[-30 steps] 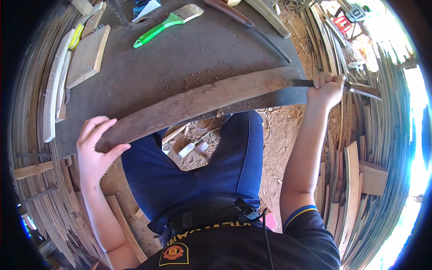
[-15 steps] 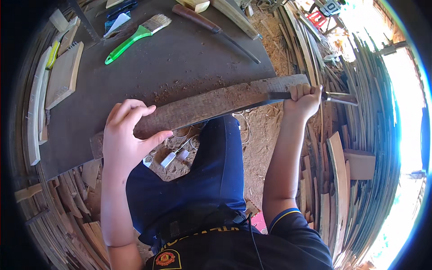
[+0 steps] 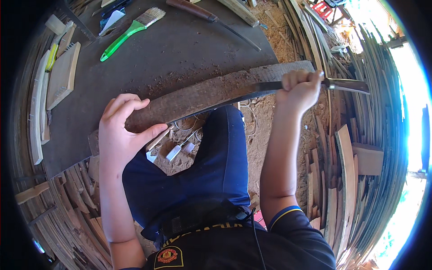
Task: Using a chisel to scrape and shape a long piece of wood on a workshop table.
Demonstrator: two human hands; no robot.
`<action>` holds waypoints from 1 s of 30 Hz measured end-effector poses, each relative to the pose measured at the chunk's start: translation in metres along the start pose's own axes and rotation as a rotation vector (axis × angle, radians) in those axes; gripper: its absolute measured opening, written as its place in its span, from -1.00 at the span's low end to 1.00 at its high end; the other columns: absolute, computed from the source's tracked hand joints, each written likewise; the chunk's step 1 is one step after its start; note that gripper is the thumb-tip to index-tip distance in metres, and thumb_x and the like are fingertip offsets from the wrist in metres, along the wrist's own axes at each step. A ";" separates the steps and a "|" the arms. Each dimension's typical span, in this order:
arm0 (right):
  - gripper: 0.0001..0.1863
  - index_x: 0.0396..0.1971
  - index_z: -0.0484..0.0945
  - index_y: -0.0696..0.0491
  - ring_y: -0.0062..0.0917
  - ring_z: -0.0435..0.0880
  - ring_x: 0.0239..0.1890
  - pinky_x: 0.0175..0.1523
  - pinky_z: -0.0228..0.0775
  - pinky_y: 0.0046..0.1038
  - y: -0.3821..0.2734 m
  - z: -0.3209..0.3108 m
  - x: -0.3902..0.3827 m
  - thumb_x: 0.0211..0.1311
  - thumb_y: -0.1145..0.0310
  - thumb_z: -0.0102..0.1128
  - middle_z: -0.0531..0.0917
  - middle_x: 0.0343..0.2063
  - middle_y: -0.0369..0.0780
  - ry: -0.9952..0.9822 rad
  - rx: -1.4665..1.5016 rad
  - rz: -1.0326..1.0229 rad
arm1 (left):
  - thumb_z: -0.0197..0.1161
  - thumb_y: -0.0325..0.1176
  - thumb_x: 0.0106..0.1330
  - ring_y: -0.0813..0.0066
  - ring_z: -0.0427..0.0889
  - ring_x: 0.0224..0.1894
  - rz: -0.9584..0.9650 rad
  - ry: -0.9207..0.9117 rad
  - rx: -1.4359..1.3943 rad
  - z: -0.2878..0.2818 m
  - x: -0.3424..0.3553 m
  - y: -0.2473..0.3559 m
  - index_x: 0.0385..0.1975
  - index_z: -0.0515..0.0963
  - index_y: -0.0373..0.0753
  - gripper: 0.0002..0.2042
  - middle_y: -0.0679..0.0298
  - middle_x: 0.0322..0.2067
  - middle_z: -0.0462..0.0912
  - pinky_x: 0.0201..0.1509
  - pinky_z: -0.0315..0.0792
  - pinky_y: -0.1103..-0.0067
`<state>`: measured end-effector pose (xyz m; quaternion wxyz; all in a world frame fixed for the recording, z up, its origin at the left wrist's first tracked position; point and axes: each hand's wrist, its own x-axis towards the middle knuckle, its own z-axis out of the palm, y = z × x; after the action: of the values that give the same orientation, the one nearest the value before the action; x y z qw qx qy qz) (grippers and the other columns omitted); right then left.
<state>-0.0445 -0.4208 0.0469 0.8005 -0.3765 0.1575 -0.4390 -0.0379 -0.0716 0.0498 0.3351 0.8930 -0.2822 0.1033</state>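
A long, slightly curved wooden board (image 3: 202, 97) lies slantwise along the near edge of the dark table (image 3: 180, 63). My left hand (image 3: 128, 119) straddles its left part, fingertips at the far side and thumb at the near side. Over the board's right end, my right hand (image 3: 300, 87) is closed around a dark-bladed tool with a wooden handle (image 3: 348, 85). Its handle sticks out to the right of my fist, and its blurred blade reaches left along the board's near edge. Brown shavings (image 3: 162, 85) lie beside the board.
On the table are a green-handled paintbrush (image 3: 123, 40) and a long thin metal tool with a wooden handle (image 3: 193, 10). Wooden pieces with nails (image 3: 64, 76) sit at left. Stacked wood strips (image 3: 378, 90) line the right. A white power adapter (image 3: 173, 152) with cables lies on the floor.
My right hand has shifted slightly up and away with the tool. My left hand stays around the board. A thin wood piece now shows below my left thumb.
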 end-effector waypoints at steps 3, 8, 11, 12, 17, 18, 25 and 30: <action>-0.53 -0.59 0.12 -0.10 -0.69 -0.04 -0.79 -0.72 -0.20 -0.52 0.021 0.025 -0.046 0.61 0.08 -0.14 0.12 -0.76 -0.42 -0.012 0.030 0.086 | 0.68 -0.22 -0.14 0.26 0.66 -0.10 0.000 0.003 -0.003 0.000 -0.001 -0.001 -0.19 0.67 -0.31 -0.50 0.22 -0.18 0.66 0.01 0.53 0.42; -0.54 -0.57 0.16 -0.08 -0.70 0.07 -0.83 -0.77 -0.15 -0.54 0.018 0.029 -0.036 0.57 0.05 -0.04 0.17 -0.77 -0.41 -0.037 -0.018 0.079 | 0.68 -0.19 -0.14 0.27 0.65 -0.13 0.001 0.039 0.003 -0.002 -0.005 -0.004 -0.19 0.68 -0.29 -0.50 0.25 -0.21 0.65 -0.03 0.53 0.40; -0.50 -0.66 0.10 -0.11 -0.69 0.00 -0.81 -0.73 -0.14 -0.51 0.001 0.000 0.026 0.61 0.13 -0.21 0.13 -0.79 -0.44 0.079 -0.149 -0.069 | 0.68 -0.19 -0.15 0.27 0.64 -0.14 0.008 0.043 0.003 0.003 0.000 -0.002 -0.19 0.69 -0.29 -0.49 0.25 -0.21 0.65 -0.04 0.53 0.40; -0.51 -0.67 0.10 -0.11 -0.68 0.02 -0.80 -0.72 -0.14 -0.49 -0.009 0.000 0.035 0.61 0.18 -0.24 0.13 -0.79 -0.44 0.155 -0.128 -0.110 | 0.68 -0.23 -0.15 0.25 0.65 -0.10 -0.002 0.022 0.002 0.000 0.000 0.000 -0.20 0.66 -0.31 -0.49 0.21 -0.18 0.65 0.01 0.52 0.40; -0.57 -0.60 0.08 -0.10 -0.67 0.01 -0.79 -0.71 -0.15 -0.50 0.018 0.017 0.014 0.60 0.19 -0.21 0.14 -0.78 -0.43 0.080 -0.038 0.009 | 0.68 -0.20 -0.16 0.26 0.64 -0.15 0.027 0.038 -0.010 0.001 -0.001 -0.005 -0.22 0.68 -0.29 -0.50 0.24 -0.22 0.65 -0.05 0.53 0.40; -0.57 -0.60 0.08 -0.10 -0.67 0.01 -0.79 -0.71 -0.15 -0.50 0.015 0.021 0.008 0.60 0.19 -0.21 0.14 -0.78 -0.43 0.082 -0.040 0.011 | 0.68 -0.19 -0.17 0.26 0.64 -0.15 0.013 0.050 0.004 -0.003 -0.003 -0.007 -0.22 0.68 -0.29 -0.50 0.24 -0.22 0.65 -0.05 0.53 0.40; -0.59 -0.57 0.14 -0.09 -0.67 -0.02 -0.78 -0.69 -0.14 -0.49 -0.003 0.000 0.043 0.58 0.19 -0.15 0.12 -0.77 -0.39 0.041 -0.070 -0.022 | 0.68 -0.29 -0.21 0.21 0.65 -0.07 -0.003 0.004 -0.017 -0.005 -0.001 -0.004 -0.23 0.64 -0.33 -0.49 0.17 -0.16 0.65 0.04 0.50 0.40; -0.59 -0.56 0.14 -0.09 -0.69 -0.02 -0.76 -0.67 -0.19 -0.52 0.006 0.022 0.005 0.57 0.17 -0.11 0.11 -0.76 -0.42 -0.004 -0.085 0.075 | 0.68 -0.29 -0.22 0.22 0.65 -0.08 -0.009 0.012 -0.013 -0.005 -0.005 -0.009 -0.23 0.63 -0.33 -0.49 0.17 -0.17 0.65 0.03 0.50 0.40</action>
<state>-0.0248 -0.4127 0.0578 0.8000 -0.4048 0.1884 -0.4007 -0.0370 -0.0606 0.0465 0.3430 0.8915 -0.2767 0.1054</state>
